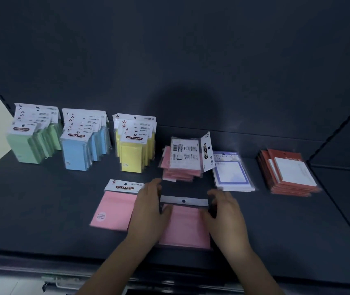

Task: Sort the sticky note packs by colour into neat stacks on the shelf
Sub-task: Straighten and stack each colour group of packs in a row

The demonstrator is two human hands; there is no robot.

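— While the dark shelf (42,209) carries everything, what stands on it?

— Along the back edge, from the left corner: a green stack (31,143), a blue stack (80,150) and a yellow stack (134,152), all upright. Then come an untidy pink stack (180,167), some blue-bordered pads (231,173) and, toward the right edge, red packs (291,173) lying flat.

— And nearer the front edge?

— Two more pink ones. A loose pink pack (114,209) lies flat left of the middle. The held pink pack (184,226) is just beside it, between both hands.

— How do they have it?

— The left hand (148,213) pinches its left side, thumb on the face. The right hand (227,218) curls round the upper right corner by the header card. It's dim and blurred, so I can't tell whether the pack is lifted or resting on the shelf.

— How will it handle?

— Light, I'd judge, and fairly stiff as a pad, though the plastic sleeve looks slippery and the header card would bend. Grip the pad's side edges, not the card, when setting it on the pink stack.
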